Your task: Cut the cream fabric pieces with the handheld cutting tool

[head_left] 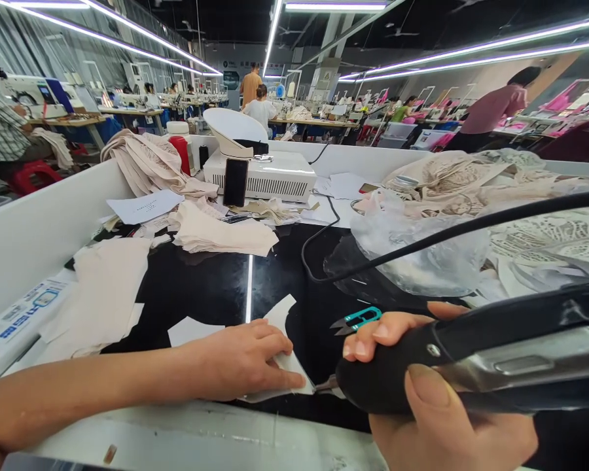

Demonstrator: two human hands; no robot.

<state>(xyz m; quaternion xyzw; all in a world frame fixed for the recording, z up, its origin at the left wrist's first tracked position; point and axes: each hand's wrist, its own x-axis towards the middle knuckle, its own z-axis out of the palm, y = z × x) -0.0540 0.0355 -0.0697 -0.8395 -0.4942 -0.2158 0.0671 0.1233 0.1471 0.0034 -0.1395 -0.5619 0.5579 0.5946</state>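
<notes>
My left hand [245, 360] holds a cream fabric piece [279, 314] down on the black tabletop [201, 294], thumb and fingers curled over it. Near my thumb, the narrow metal tip [330, 386] of a black electric hand tool [377, 379] meets the edge of that piece, or comes very close. My right hand [442, 418] is wrapped around the tool's thick body, thumb on the near side. Just beyond my right fingers lie teal thread snips [357, 319]. A white sheet [194, 331] sits partly behind my left wrist.
Stacks of cream fabric pieces [223, 230] lie ahead and left [105, 281]. A white vented box [260, 176] stands behind a phone [235, 183]. A black cable [422, 242] arches across the right, before a clear plastic bag [417, 242] and lace fabric [446, 176]. White walls [34, 216] edge the table.
</notes>
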